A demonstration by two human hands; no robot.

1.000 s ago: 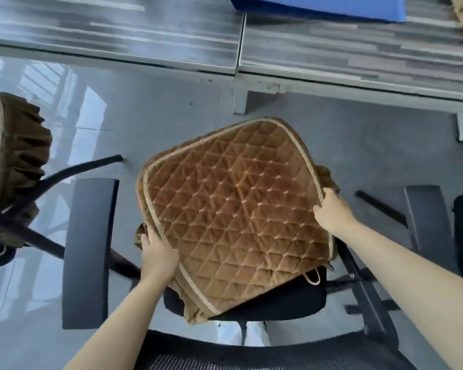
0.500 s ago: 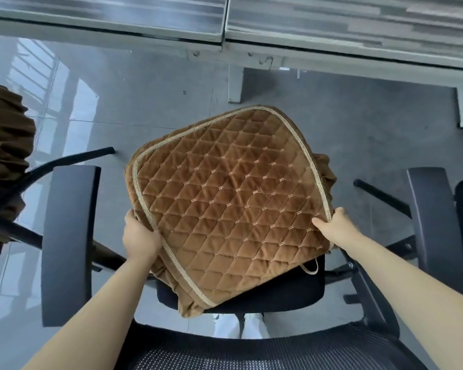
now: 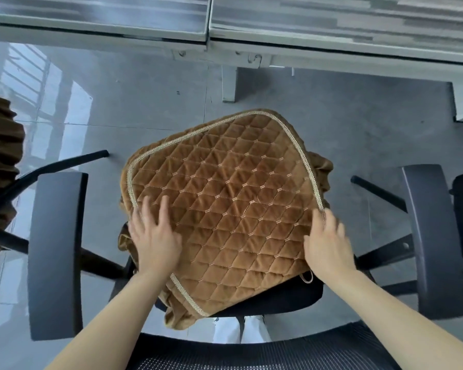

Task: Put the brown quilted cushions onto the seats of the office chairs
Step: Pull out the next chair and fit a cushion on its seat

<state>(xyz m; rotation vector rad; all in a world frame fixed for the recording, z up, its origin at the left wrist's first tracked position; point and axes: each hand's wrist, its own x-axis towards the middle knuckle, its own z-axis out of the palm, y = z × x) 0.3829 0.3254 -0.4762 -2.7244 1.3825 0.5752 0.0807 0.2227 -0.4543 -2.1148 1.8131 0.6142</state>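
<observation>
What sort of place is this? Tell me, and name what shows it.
Most likely an office. A black office chair with padded armrests stands before grey desks pushed edge to edge, on a glossy tiled floor. Another chair's armrest shows at right. Both hands lie on a brown quilted cushion on the seat.
</observation>
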